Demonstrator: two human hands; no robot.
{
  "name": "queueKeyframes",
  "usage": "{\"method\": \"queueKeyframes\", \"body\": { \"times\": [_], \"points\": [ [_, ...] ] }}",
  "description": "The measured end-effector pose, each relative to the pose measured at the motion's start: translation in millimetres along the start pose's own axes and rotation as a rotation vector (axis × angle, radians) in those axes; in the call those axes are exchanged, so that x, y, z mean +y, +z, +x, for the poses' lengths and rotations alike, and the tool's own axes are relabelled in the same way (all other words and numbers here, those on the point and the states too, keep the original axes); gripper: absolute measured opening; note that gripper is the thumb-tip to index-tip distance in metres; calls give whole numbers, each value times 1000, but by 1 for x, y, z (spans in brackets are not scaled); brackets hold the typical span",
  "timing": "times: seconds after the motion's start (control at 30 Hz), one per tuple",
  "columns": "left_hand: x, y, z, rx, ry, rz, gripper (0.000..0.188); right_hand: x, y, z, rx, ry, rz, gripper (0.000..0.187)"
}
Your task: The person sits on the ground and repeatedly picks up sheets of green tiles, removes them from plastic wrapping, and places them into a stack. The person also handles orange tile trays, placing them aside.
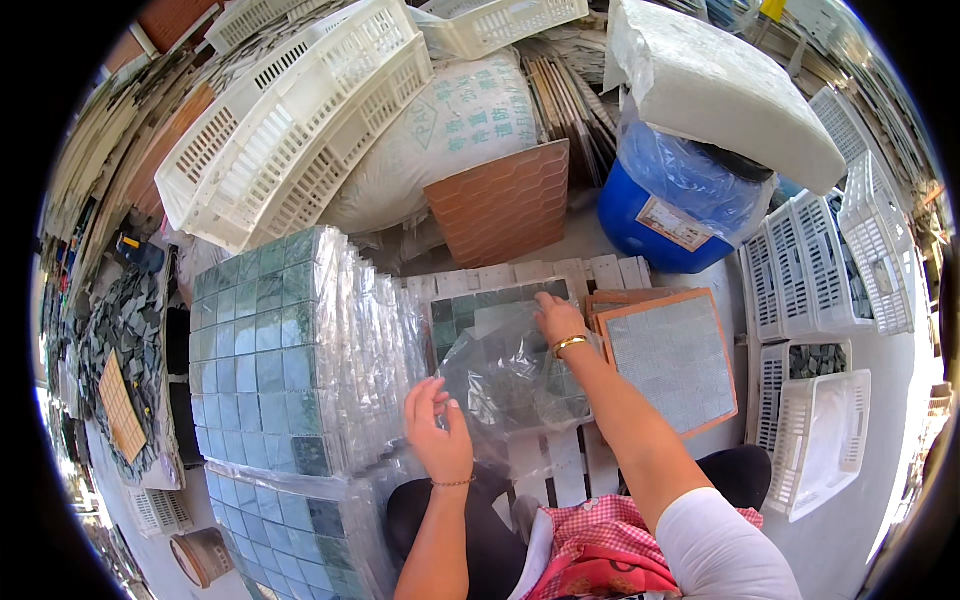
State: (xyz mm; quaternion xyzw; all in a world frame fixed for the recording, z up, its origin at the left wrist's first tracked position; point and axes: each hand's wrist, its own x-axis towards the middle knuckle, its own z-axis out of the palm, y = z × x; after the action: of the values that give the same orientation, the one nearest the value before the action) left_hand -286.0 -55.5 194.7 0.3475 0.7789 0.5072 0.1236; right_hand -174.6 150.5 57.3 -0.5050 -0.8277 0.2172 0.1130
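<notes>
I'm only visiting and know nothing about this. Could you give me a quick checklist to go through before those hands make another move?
1. Right hand at the upper edge of the green tile sheet: ok.
2. Left hand gripping the clear plastic film: cannot tell; it is beside the film, thumb and fingers apart.
3. Film lying smooth: not ok; it is wrinkled and bunched.
4. Gray tile sheet out of the film's way: ok; it lies to the right.
5. Wrapped tile stack away from the left hand: cannot tell; it stands close by on the left.
</notes>
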Motion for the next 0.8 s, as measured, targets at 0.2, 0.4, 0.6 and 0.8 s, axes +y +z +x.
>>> {"method": "queueKeyframes", "body": {
  "times": [0.2, 0.4, 0.6, 0.8],
  "points": [
    [4, 2, 3, -66, -128, -48, 26, -5, 33, -36, 67, -433, -72, 55],
    [-1, 9, 2, -112, -180, -83, 28, 3, 84, -103, -503, -538, -163, 56],
    [-6, 11, 0, -176, -190, -86, 23, -18, 106, -102, -731, -924, -198, 58],
    [-11, 8, -2, -155, -228, -111, 24, -14, 94, -110, -476, -712, -138, 59]
  ]
}}
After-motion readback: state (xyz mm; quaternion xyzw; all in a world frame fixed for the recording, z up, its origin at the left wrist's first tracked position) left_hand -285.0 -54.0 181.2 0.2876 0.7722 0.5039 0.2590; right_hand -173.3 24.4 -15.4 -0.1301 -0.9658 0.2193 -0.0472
